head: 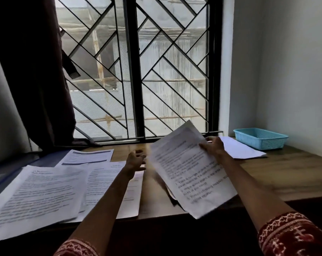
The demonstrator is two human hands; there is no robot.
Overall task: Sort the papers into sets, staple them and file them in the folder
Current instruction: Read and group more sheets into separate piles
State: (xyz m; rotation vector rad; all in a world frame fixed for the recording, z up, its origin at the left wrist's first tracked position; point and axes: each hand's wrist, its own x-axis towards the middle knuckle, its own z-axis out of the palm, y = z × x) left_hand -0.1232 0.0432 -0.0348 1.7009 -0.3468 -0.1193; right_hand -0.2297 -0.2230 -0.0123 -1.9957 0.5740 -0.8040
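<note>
Head view, right hand [213,145] pinching one lifted sheaf of papers [189,174] over the wooden desk [286,174], its page count blurring, left hand [136,160] hovering with fingers spreading, four printed piles [45,191] lying leftward, one blue basket [260,138] sitting far right.
</note>
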